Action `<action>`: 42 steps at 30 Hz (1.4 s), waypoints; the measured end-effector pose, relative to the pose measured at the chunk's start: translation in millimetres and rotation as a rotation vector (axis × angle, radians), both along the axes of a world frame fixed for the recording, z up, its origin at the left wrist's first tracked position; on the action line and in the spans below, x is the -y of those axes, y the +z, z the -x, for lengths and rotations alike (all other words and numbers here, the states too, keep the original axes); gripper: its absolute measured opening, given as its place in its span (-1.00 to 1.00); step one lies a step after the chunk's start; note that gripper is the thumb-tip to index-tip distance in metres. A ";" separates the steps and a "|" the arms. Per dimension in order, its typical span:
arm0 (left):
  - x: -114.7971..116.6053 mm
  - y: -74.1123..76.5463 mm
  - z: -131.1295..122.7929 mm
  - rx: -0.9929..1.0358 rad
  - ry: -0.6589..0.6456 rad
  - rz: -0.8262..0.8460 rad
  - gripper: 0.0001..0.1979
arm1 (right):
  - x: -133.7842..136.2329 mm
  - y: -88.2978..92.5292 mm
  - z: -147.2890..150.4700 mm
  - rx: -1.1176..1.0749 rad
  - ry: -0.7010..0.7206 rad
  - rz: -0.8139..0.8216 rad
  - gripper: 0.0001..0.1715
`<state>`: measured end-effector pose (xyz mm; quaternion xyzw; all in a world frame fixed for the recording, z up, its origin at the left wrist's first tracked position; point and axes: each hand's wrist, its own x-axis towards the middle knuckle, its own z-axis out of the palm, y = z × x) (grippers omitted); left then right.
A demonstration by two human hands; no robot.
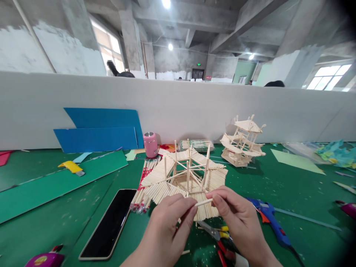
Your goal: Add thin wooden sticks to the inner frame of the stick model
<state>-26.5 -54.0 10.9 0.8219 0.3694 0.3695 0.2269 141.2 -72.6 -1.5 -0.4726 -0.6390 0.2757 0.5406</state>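
Note:
Between my two hands runs a short wooden stick (204, 203), pinched at one end by my left hand (169, 220) and at the other by my right hand (236, 215). Just beyond them stands a pavilion model (161, 174) made of thin sticks, with a slatted flared roof and upright posts rising from its open middle. My fingers hide part of its near edge. Below my hands lie pliers (213, 231) with red handles, partly covered by my right hand. A blue glue gun (271, 220) rests to the right of that hand.
A black phone (109, 224) and bagged sticks (143, 196) lie left. A yellow utility knife (71, 167) rests on a green board (91, 174). Behind stand a pink cup (150, 145), blue boards (96, 139) and another stick pavilion (243, 142), before a white partition (178, 107).

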 end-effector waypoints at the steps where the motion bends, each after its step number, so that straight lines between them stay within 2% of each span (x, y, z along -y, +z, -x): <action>1: -0.2 -0.4 -0.7 -0.005 -0.002 -0.003 -0.81 | 0.0 -0.1 -0.3 0.002 0.004 0.000 -0.83; 4: 0.0 -1.5 -2.7 -0.003 -0.012 0.003 -0.82 | 0.2 -2.1 -2.7 -0.006 -0.007 0.024 -0.82; 9: 0.0 -5.2 -3.1 0.030 -0.013 0.044 -0.84 | 1.6 -15.6 -18.0 -0.042 -0.178 0.089 -0.78; 12: -1.6 -7.3 -1.9 0.025 -0.014 0.048 -0.83 | 3.1 -24.9 -29.5 0.014 -0.245 0.092 -0.78; 15: -3.6 -6.9 -1.6 -0.013 -0.016 0.004 -0.81 | 3.9 -26.5 -33.4 0.106 -0.270 0.034 -0.81; 18: -4.3 -3.8 -2.6 -0.121 -0.005 -0.072 -0.79 | 2.0 -16.6 -27.6 0.250 -0.226 -0.139 -0.78; 21: -3.6 0.0 -4.1 -0.152 -0.010 -0.142 -0.80 | -2.9 -0.3 -17.8 0.468 -0.075 -0.325 -0.71; 23: -3.4 2.3 -4.1 -0.118 -0.024 -0.163 -0.81 | -6.8 9.7 -12.8 0.581 0.021 -0.379 -0.73; 26: -4.9 6.9 -1.7 -0.080 -0.016 -0.141 -0.84 | -12.6 19.7 -10.2 0.640 0.073 -0.386 -0.80; 34: -17.3 25.1 3.4 -0.003 0.014 -0.058 -0.82 | -27.9 33.7 -11.1 0.721 0.028 -0.465 -0.85; 42: -25.9 21.4 -2.6 0.048 0.061 -0.035 -0.83 | -37.3 42.2 -8.8 0.786 0.050 -0.461 -0.85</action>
